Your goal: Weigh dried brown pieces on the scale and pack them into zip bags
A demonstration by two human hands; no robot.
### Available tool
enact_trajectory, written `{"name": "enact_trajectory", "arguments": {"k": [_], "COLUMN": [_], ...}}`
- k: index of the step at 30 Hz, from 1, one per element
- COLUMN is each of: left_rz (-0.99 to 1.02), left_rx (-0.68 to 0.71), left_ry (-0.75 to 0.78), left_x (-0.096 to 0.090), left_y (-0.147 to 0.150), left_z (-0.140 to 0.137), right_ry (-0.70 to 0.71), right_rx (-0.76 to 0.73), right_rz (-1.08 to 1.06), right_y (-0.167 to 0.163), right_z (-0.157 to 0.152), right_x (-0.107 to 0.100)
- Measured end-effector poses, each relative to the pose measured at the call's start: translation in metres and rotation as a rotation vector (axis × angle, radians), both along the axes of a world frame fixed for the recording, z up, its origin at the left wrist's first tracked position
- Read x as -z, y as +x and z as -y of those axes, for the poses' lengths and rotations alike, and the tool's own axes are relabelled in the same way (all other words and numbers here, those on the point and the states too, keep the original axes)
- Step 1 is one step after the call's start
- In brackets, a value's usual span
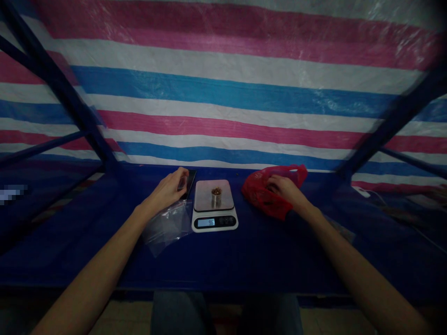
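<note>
A white kitchen scale (215, 223) stands in the middle of the blue table. On its metal plate sits a small metal cup (216, 201), heaped with tiny brownish-gold pieces. The lit display appears to read 9.6. My left hand (174, 184) is left of the scale, fingers curled together beside a flat dark object (190, 180); what they hold, if anything, is unclear. Below that hand lie clear plastic zip bags (167, 225). To the right, my right hand (282, 187) reaches into the mouth of a red plastic bag (258, 193), its fingertips hidden there.
Blue metal frame posts (70, 102) slope up on both sides. A striped plastic sheet (237, 97) hangs behind the blue table (237, 265). Another clear bag (340, 230) lies under my right forearm. Farther right are a white plug-like item (361, 191) and a cable.
</note>
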State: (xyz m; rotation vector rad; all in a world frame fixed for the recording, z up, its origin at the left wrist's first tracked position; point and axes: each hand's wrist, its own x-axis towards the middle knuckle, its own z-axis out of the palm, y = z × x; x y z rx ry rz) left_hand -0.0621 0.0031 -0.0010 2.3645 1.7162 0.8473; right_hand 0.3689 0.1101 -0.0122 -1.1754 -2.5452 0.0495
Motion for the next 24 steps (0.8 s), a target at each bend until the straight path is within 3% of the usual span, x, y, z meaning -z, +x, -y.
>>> {"name": "enact_trajectory", "arguments": {"k": [7, 15, 18, 24], "left_rz": [-0.036, -0.044, -0.061, -0.082], "left_rx": [0.026, 0.040, 0.025, 0.010], "left_ry": [-0.059, -0.023, 0.013, 0.027], "left_x": [0.003, -0.001, -0.001, -0.005], "left_y": [-0.003, -0.005, -0.007, -0.009], "left_z": [0.000, 0.000, -0.001, 0.001], "right_ry": [0.092, -0.123, -0.124, -0.098], "right_rx": [0.006, -0.065, -0.022, -0.082], "right_rz": [0.028, 0.017, 0.032, 0.034], "right_y": [0.008, 0.012, 0.006, 0.003], "right_z": [0.000, 0.004, 0.002, 0.002], "right_x": [-0.007, -0.013, -0.011, -0.013]}}
